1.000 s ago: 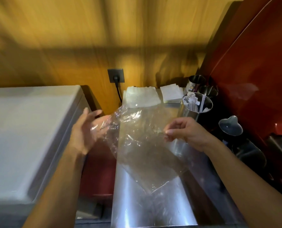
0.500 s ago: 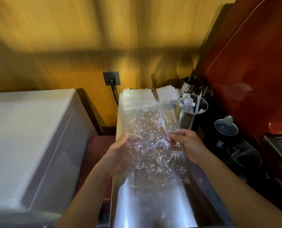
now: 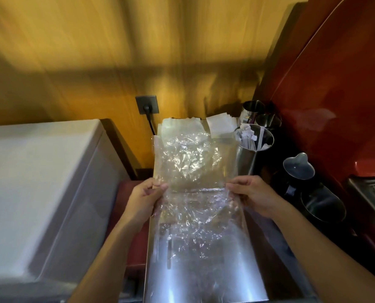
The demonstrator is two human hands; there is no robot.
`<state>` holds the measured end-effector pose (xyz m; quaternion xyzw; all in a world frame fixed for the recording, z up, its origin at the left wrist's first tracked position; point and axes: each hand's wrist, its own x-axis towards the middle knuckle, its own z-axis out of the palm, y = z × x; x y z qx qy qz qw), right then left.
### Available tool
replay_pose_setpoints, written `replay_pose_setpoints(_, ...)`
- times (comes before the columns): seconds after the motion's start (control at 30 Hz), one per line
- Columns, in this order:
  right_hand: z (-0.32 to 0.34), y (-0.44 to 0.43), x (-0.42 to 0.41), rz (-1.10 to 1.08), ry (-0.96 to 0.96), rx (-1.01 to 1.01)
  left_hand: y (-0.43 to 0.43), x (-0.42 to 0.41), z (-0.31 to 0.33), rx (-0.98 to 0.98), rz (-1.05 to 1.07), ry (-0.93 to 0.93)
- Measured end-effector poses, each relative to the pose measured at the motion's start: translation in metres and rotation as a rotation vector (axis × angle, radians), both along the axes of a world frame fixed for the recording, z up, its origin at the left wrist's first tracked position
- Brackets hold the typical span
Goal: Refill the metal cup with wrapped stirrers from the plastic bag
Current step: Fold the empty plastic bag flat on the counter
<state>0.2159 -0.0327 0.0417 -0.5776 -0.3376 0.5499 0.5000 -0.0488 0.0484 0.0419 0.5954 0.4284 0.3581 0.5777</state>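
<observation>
A crinkled clear plastic bag is stretched flat over the steel counter. I see no stirrers inside it. My left hand pinches its left edge and my right hand pinches its right edge, about halfway along the bag. The metal cup stands just beyond my right hand, at the bag's far right corner. Several white wrapped stirrers stick up inside the cup.
Two smaller metal cups stand behind the big one. Dark pitchers and a red machine sit to the right. White napkins lie at the counter's far end. A white appliance fills the left side; a wall socket is behind.
The bag hung loose from my right hand a second ago. Both hands have since taken its side edges and spread it flat over the counter.
</observation>
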Motion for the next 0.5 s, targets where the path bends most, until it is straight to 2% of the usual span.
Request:
replay_pose_setpoints(0.13,-0.005,-0.004,0.008,0.051,0.146,0.003,0.002,-0.009,-0.005,-0.096,-0.102,-0.077)
replay_pose_setpoints(0.2,-0.007,-0.006,0.012,0.089,0.185,0.015,0.001,-0.01,-0.007,-0.035,-0.077,-0.082)
replay_pose_setpoints(0.33,-0.016,-0.005,0.012,0.072,0.095,-0.002,-0.002,-0.005,-0.009,0.025,-0.007,-0.044)
replay_pose_setpoints(0.5,-0.019,-0.003,0.014,0.101,0.069,0.009,-0.008,-0.003,-0.016,-0.235,0.085,-0.06)
